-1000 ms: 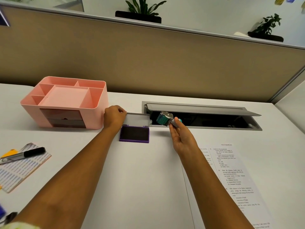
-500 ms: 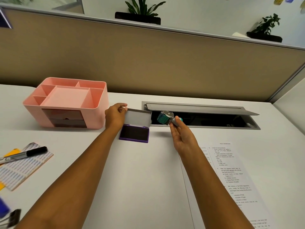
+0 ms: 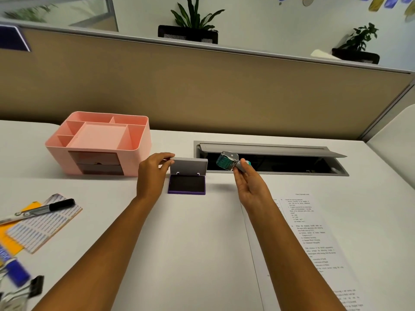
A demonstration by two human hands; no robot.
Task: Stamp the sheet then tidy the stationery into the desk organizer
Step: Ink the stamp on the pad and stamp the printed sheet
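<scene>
Gripping the left edge of the raised grey lid (image 3: pixel 189 165) of the ink pad (image 3: pixel 187 184), the left hand (image 3: pixel 152 173) has its thumb and fingertips pinched on that lid's corner, the other fingers curled close together. The pad lies open on the white desk (image 3: pixel 179 243), its dark purple inking surface facing up, just to the right of the pink desk organizer (image 3: pixel 98 142); hand and organizer look close, though whether they touch cannot be told.

The right hand (image 3: pixel 251 187) holds the stamp (image 3: pixel 228 160) up above the desk, to the right of the pad and in front of the open grey cable hatch (image 3: pixel 269 160). Its thumb and fingers pinch the stamp's pale handle, the palm turned partly upward and the remaining fingers lying loosely together. The stamp's teal-stained face points toward the upper left and touches neither pad nor paper.

The printed sheet (image 3: pixel 314 239) lies flat at the right, under and beside the right forearm. At the left edge sit a black marker (image 3: pixel 45 209) resting across a lined card (image 3: pixel 42 223), a yellow pad (image 3: pixel 9 239) under it, and, blurred in the corner, a blue item (image 3: pixel 16 271) and a black binder clip (image 3: pixel 36 286). All of the organizer's top compartments look bare.
</scene>
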